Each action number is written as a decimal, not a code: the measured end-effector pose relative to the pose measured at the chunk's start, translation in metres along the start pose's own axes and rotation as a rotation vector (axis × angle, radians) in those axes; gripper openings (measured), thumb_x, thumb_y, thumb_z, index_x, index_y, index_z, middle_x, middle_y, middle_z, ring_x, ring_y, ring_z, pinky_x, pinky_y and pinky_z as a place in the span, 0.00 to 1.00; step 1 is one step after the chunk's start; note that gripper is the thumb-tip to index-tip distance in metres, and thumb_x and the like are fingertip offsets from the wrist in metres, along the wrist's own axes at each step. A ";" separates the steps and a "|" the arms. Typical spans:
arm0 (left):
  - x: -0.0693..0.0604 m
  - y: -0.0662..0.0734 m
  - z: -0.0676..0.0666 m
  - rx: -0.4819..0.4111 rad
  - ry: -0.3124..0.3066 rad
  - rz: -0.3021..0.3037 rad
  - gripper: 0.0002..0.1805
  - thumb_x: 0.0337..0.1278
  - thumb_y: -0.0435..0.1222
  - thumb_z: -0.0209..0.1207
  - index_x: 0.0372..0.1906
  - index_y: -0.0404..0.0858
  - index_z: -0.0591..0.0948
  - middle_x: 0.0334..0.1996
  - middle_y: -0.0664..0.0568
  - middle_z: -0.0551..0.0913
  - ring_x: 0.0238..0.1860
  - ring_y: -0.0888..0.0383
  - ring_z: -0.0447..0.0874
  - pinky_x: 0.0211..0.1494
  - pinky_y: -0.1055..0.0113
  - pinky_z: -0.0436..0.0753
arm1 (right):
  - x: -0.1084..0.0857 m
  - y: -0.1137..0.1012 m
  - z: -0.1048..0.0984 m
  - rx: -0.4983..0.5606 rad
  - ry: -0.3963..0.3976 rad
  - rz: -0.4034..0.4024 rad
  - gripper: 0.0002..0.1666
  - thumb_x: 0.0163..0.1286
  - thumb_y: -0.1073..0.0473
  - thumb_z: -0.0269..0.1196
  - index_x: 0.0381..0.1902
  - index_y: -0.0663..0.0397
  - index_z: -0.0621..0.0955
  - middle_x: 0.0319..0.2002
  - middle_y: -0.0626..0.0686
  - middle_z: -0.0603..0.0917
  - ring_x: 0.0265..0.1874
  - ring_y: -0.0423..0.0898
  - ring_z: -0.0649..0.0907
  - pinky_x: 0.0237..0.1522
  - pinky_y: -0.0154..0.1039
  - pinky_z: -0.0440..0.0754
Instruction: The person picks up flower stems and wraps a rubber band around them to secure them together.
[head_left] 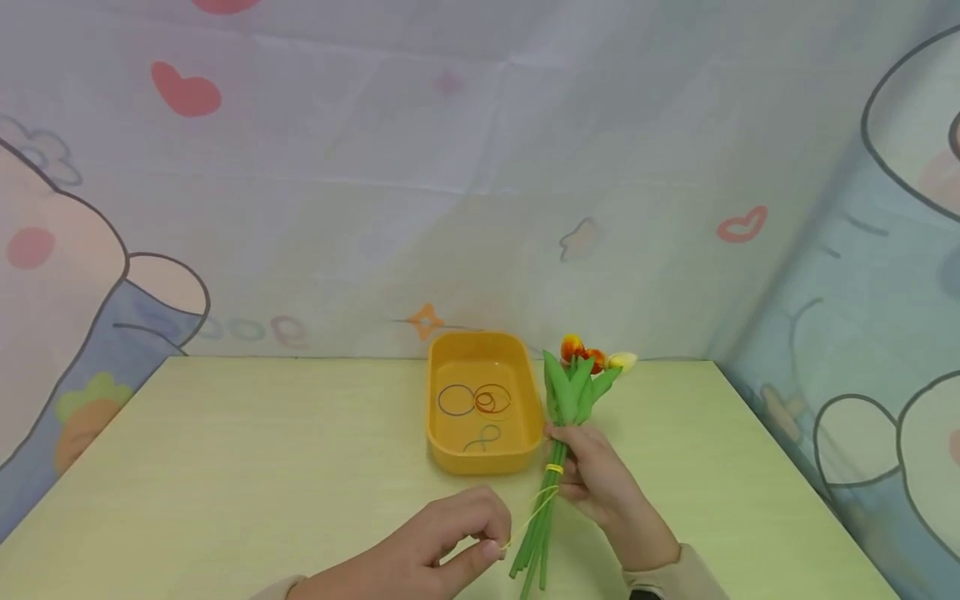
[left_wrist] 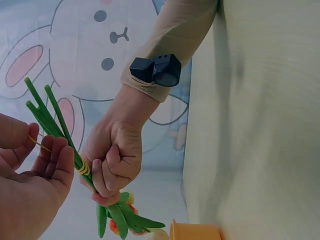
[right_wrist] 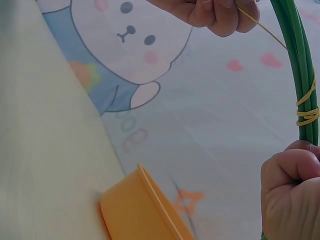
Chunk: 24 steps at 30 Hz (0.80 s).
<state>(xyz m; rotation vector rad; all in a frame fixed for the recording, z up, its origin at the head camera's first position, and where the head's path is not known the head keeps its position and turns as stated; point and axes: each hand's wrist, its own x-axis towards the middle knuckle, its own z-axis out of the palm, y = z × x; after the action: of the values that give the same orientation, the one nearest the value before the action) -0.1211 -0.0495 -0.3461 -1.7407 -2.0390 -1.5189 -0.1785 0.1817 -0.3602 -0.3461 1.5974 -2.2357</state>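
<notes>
My right hand (head_left: pixel 600 477) grips a bunch of artificial tulips (head_left: pixel 572 390) by the green stems, just under the leaves. The blooms are red-orange, yellow and cream, and point away from me. A yellow rubber band (right_wrist: pixel 307 116) is wound several times around the stems below that hand. One loop of it is drawn out toward the stem ends, where my left hand (head_left: pixel 450 537) pinches it between thumb and fingers. In the left wrist view, the stretched strand shows between the left fingertips (left_wrist: pixel 60 145). Part of the right fingers is hidden behind the stems.
A yellow plastic basin (head_left: pixel 442 461) stands at the back of the pale table (head_left: pixel 300 450), close beside the flowers. Several coloured rubber bands (head_left: pixel 456 400) lie in it. A printed cloth backdrop (head_left: pixel 420 167) hangs behind and at both sides of the table.
</notes>
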 end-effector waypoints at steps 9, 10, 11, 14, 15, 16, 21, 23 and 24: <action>-0.007 0.008 0.003 -0.101 0.033 -0.106 0.08 0.69 0.24 0.47 0.35 0.38 0.71 0.31 0.50 0.72 0.37 0.66 0.70 0.42 0.75 0.75 | -0.001 0.000 0.005 0.070 0.084 0.045 0.07 0.74 0.63 0.41 0.35 0.56 0.66 0.13 0.40 0.62 0.09 0.31 0.59 0.11 0.23 0.56; -0.007 0.008 0.004 -0.109 0.044 -0.101 0.08 0.68 0.24 0.47 0.35 0.38 0.71 0.30 0.49 0.72 0.37 0.66 0.70 0.42 0.74 0.75 | -0.001 0.000 0.006 0.079 0.089 0.044 0.08 0.74 0.63 0.41 0.34 0.56 0.66 0.13 0.40 0.62 0.09 0.31 0.59 0.11 0.23 0.56; -0.008 0.008 0.005 -0.114 0.055 -0.094 0.08 0.68 0.23 0.47 0.35 0.38 0.71 0.30 0.48 0.72 0.37 0.65 0.70 0.42 0.74 0.75 | -0.001 0.000 0.006 0.086 0.097 0.044 0.08 0.74 0.63 0.41 0.34 0.56 0.66 0.13 0.40 0.62 0.09 0.31 0.59 0.11 0.23 0.56; -0.010 0.008 0.007 -0.094 0.095 -0.064 0.09 0.66 0.21 0.48 0.36 0.37 0.72 0.31 0.48 0.73 0.36 0.63 0.71 0.42 0.74 0.75 | 0.000 0.000 0.008 0.103 0.128 0.049 0.08 0.74 0.64 0.41 0.33 0.56 0.65 0.14 0.41 0.62 0.09 0.32 0.59 0.11 0.23 0.56; -0.010 0.008 0.007 -0.086 0.107 -0.060 0.09 0.65 0.21 0.48 0.36 0.37 0.72 0.31 0.48 0.73 0.36 0.62 0.71 0.42 0.74 0.75 | 0.000 0.000 0.008 0.107 0.138 0.051 0.07 0.74 0.64 0.41 0.33 0.56 0.64 0.14 0.41 0.62 0.09 0.32 0.59 0.11 0.23 0.56; -0.011 0.008 0.008 -0.078 0.117 -0.057 0.09 0.65 0.21 0.49 0.36 0.38 0.72 0.31 0.48 0.73 0.36 0.62 0.71 0.42 0.74 0.76 | 0.000 0.000 0.009 0.111 0.149 0.052 0.07 0.73 0.64 0.41 0.33 0.55 0.64 0.14 0.41 0.62 0.09 0.31 0.59 0.11 0.23 0.56; -0.014 0.009 0.011 -0.080 0.154 -0.074 0.10 0.65 0.21 0.49 0.37 0.38 0.73 0.33 0.48 0.75 0.38 0.60 0.73 0.44 0.72 0.77 | 0.001 -0.001 0.011 0.124 0.181 0.047 0.08 0.73 0.64 0.41 0.31 0.54 0.64 0.13 0.41 0.62 0.08 0.31 0.59 0.11 0.23 0.55; -0.016 0.009 0.013 -0.091 0.172 -0.074 0.10 0.64 0.20 0.49 0.37 0.37 0.74 0.34 0.47 0.76 0.38 0.59 0.73 0.45 0.71 0.77 | 0.001 -0.001 0.012 0.131 0.195 0.044 0.09 0.73 0.64 0.42 0.30 0.54 0.64 0.13 0.41 0.62 0.08 0.31 0.59 0.11 0.23 0.55; -0.017 0.008 0.014 -0.100 0.183 -0.071 0.10 0.64 0.19 0.49 0.37 0.36 0.74 0.35 0.46 0.76 0.39 0.58 0.74 0.45 0.71 0.77 | 0.001 -0.001 0.013 0.134 0.203 0.042 0.08 0.73 0.65 0.42 0.31 0.54 0.64 0.13 0.41 0.62 0.09 0.32 0.59 0.11 0.23 0.54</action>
<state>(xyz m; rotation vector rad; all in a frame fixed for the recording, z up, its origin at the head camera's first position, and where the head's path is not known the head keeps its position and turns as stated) -0.1013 -0.0526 -0.3582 -1.5101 -1.9857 -1.7578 -0.1742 0.1709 -0.3550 -0.0495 1.5243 -2.3933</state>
